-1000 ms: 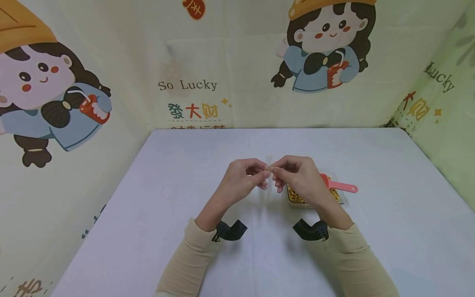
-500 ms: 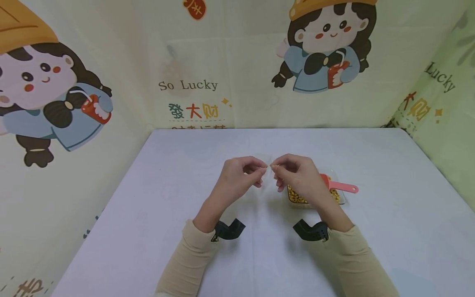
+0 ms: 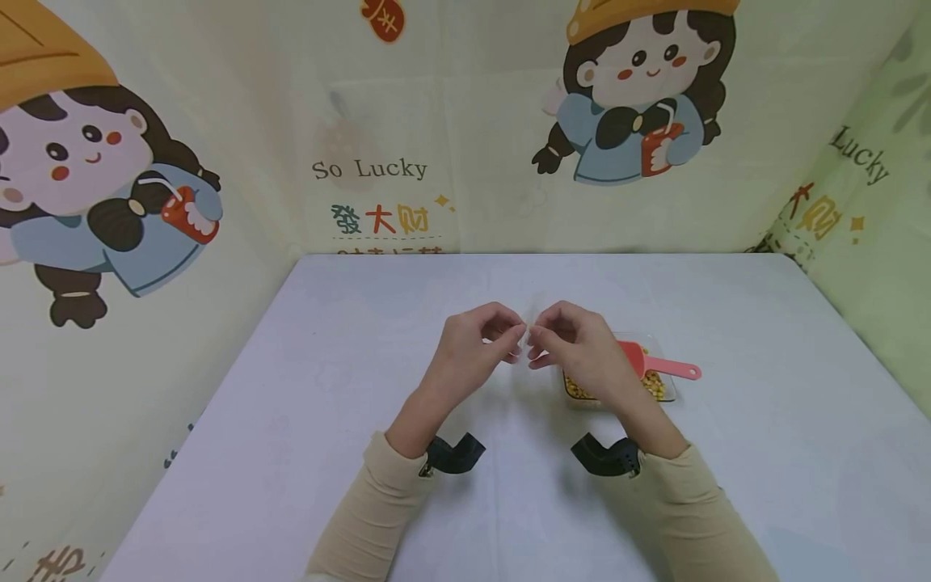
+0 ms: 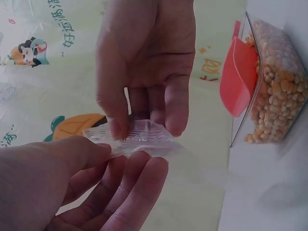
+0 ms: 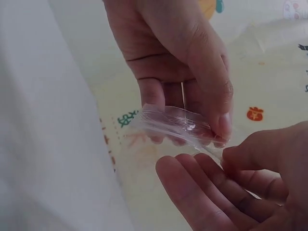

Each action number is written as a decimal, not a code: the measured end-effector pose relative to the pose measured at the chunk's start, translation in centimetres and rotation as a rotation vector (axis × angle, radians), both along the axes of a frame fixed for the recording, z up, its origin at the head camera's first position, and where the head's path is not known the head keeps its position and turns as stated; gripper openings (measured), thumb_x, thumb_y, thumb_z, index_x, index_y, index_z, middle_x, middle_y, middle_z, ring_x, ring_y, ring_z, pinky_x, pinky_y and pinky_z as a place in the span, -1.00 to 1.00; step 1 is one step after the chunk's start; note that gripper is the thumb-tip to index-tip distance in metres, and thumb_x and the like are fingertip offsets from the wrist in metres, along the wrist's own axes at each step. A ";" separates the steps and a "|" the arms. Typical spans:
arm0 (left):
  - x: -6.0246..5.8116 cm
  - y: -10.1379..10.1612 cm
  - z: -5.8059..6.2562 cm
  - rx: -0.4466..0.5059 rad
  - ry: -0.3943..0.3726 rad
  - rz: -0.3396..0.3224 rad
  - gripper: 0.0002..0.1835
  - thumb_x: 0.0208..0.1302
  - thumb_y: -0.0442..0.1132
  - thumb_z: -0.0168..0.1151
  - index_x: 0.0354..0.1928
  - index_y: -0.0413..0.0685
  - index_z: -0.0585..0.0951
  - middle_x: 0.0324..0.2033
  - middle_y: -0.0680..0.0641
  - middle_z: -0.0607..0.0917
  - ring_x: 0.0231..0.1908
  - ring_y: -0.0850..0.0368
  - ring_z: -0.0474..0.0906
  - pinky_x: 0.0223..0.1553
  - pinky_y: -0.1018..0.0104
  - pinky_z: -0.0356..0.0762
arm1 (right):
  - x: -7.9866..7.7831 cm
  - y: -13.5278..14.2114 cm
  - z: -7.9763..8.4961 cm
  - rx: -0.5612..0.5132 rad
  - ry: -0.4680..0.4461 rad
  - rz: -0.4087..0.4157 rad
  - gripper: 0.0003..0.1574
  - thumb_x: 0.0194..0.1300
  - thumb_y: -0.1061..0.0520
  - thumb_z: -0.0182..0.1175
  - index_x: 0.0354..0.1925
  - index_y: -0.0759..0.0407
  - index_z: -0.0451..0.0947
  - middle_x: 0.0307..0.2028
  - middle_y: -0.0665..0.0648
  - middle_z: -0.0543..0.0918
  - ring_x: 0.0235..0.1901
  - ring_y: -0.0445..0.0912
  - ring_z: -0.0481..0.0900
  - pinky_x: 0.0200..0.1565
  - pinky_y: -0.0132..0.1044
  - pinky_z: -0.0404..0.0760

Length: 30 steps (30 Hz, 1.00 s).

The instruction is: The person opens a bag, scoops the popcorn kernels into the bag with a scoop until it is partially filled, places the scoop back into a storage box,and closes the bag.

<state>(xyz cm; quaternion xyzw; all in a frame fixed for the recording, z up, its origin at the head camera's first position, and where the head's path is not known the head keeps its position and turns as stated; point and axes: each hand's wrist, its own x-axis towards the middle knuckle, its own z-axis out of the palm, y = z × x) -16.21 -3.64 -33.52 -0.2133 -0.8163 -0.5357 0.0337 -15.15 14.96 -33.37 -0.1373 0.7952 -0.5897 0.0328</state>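
Note:
A thin, clear plastic bag (image 4: 151, 138) stretches between both hands in the air above the table, its upper part creased with fine lines. My left hand (image 3: 465, 346) pinches one side of it between thumb and fingertips. The thumb and fingers of my right hand (image 3: 578, 349) pinch the other side, close to the left fingertips. In the right wrist view the bag (image 5: 168, 124) looks crumpled and mostly flat. Beyond the right hand sits a clear container (image 4: 281, 89) of yellow corn kernels, partly hidden by that hand in the head view. A pink scoop (image 3: 672, 368) rests in it.
A white table (image 3: 349, 420) spreads beneath both hands. Printed cloth (image 3: 494, 121) hangs behind it and at its sides. The scoop's handle sticks out over the container's right side.
The left hand shifted slightly left, then came back right, while the right hand edged a little left. The bag's visible part above the fingertips changed shape. Both hands keep pinching it.

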 end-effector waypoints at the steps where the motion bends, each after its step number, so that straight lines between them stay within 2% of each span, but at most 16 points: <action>1: 0.0 0.0 0.0 -0.003 -0.002 0.002 -0.93 0.33 -0.24 0.29 -0.21 -0.05 0.66 -0.39 -0.09 0.75 -0.49 0.23 0.68 -0.37 0.37 0.67 | 0.0 0.0 0.0 0.005 0.004 -0.009 -0.78 0.43 0.17 0.17 -0.07 0.32 0.46 -0.17 0.33 0.65 -0.27 0.08 0.72 -0.21 -0.23 0.73; 8: 0.0 0.1 -0.1 -0.014 -0.001 -0.008 -0.94 0.33 -0.26 0.29 -0.21 -0.07 0.64 -0.42 -0.12 0.74 -0.52 0.23 0.66 -0.39 0.35 0.66 | 0.2 -0.2 0.0 0.043 0.042 -0.067 -0.75 0.38 0.18 0.23 -0.08 0.30 0.45 -0.25 0.29 0.66 -0.37 -0.02 0.72 -0.26 -0.27 0.73; 15: -0.1 0.1 -0.2 0.017 -0.023 -0.012 -0.92 0.31 -0.27 0.31 -0.21 -0.10 0.63 -0.40 -0.04 0.73 -0.51 0.22 0.70 -0.36 0.38 0.68 | 0.2 -0.4 -0.3 0.037 0.064 -0.063 -0.77 0.35 0.20 0.26 -0.11 0.29 0.46 -0.29 0.28 0.65 -0.40 -0.02 0.72 -0.30 -0.27 0.73; 23: -0.1 -0.2 0.0 -0.031 0.002 0.022 -0.96 0.30 -0.28 0.32 -0.25 -0.06 0.65 -0.47 -0.01 0.73 -0.54 0.26 0.68 -0.38 0.37 0.66 | 0.2 -0.2 -0.5 0.096 0.120 -0.101 -0.88 0.35 0.26 0.22 -0.16 0.26 0.48 -0.35 0.32 0.63 -0.48 -0.05 0.69 -0.33 -0.30 0.71; 30: -0.1 -0.4 0.1 -0.069 0.032 0.055 -0.96 0.28 -0.28 0.34 -0.26 -0.04 0.66 -0.50 0.04 0.71 -0.55 0.28 0.66 -0.40 0.36 0.65 | 0.3 0.1 -0.3 0.147 0.145 -0.135 -0.87 0.35 0.25 0.23 -0.15 0.24 0.49 -0.38 0.22 0.63 -0.49 -0.07 0.68 -0.33 -0.35 0.68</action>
